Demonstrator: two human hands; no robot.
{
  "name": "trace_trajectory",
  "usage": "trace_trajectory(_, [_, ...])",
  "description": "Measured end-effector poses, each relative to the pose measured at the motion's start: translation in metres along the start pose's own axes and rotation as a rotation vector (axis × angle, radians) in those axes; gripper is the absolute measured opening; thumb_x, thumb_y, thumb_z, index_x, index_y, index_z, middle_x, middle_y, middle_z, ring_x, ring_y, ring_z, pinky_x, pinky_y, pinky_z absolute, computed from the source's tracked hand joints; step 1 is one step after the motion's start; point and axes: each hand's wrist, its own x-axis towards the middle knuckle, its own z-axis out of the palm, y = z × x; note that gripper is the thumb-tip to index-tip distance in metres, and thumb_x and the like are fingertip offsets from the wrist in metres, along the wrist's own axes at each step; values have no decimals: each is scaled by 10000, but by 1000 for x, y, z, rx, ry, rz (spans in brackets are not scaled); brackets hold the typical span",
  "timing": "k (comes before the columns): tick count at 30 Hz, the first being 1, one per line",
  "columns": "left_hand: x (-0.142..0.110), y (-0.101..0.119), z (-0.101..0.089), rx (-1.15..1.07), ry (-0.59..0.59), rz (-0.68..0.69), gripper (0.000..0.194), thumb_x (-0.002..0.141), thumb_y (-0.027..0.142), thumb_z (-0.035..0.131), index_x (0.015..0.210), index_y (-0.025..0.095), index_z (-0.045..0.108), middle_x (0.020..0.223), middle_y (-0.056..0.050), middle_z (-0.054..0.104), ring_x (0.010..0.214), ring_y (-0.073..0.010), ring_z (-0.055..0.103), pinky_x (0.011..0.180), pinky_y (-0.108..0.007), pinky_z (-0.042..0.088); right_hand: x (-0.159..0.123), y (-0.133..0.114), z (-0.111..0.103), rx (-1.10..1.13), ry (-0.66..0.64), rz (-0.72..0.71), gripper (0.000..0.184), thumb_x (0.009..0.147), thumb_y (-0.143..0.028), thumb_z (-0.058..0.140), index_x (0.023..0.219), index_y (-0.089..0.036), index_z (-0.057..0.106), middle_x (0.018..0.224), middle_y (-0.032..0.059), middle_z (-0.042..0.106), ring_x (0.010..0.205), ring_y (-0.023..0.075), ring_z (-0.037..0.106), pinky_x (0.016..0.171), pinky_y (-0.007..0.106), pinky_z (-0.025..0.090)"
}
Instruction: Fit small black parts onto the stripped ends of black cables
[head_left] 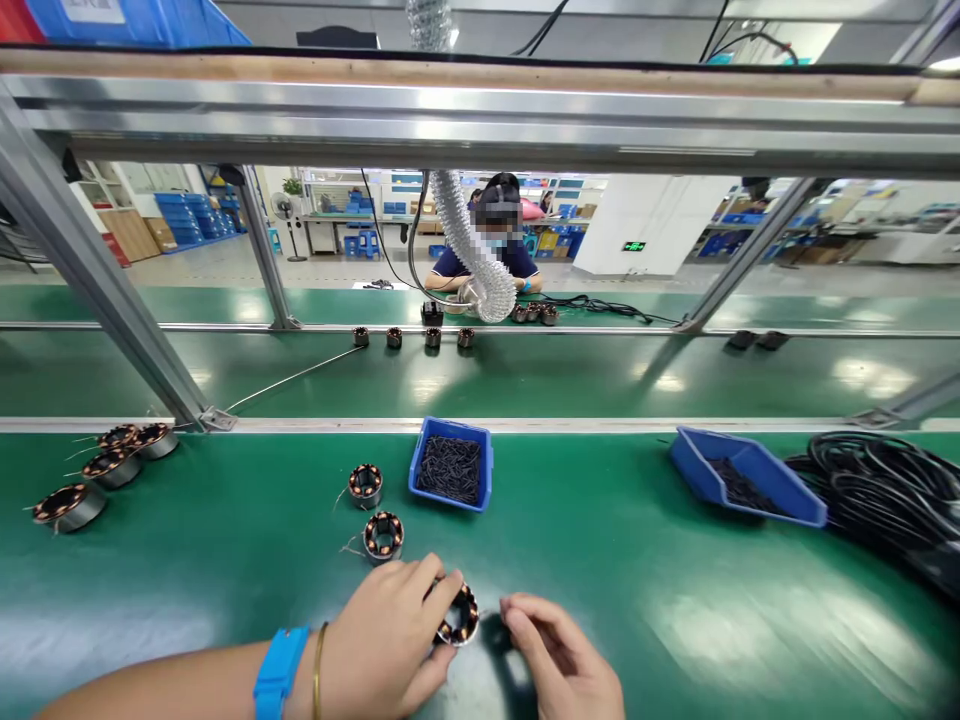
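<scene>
My left hand (394, 635) is curled around a round motor stator (459, 617) with copper windings, at the near edge of the green mat. My right hand (559, 655) sits just right of it, thumb and fingers pinched together near the stator's side; what they pinch is too small to make out. Two more stators (383, 535) (365, 484) lie just beyond my left hand. A blue tray of small black pieces (451, 465) stands behind them.
Several stators (112, 465) are grouped at the far left. A second blue bin (746, 475) and a coil of black cables (885, 490) lie at the right. A metal frame rail (480, 425) crosses the bench; beyond it, a person sits by a flexible duct hose (480, 265).
</scene>
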Motion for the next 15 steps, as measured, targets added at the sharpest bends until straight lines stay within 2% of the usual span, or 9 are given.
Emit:
trace_trajectory(5, [1,0,0,30,-8,13,517,921,295,572,1386,170,384,1219,-112,591,991,-273,629,854,-419,548,-2,-4,11,26,-35,9,424,610,-563,855,743,-165,798,753,101,787,660,225,729,627,269,608])
trace_trajectory(11, [1,2,-2,47,-34,17,541,934,309,550,1415,142,367,1231,-125,595,1000,-276,635,851,-410,553,-1,-5,9,-21,-11,-9,415,603,-556,856,735,-167,802,755,96,791,674,232,741,640,265,621])
trace_trajectory(15, [1,3,-5,52,-46,20,544,933,304,547,1418,131,371,1241,-133,595,998,-276,640,842,-406,559,-3,-5,12,-81,-57,-46,408,611,-569,845,721,-179,802,745,85,791,683,234,746,655,254,624])
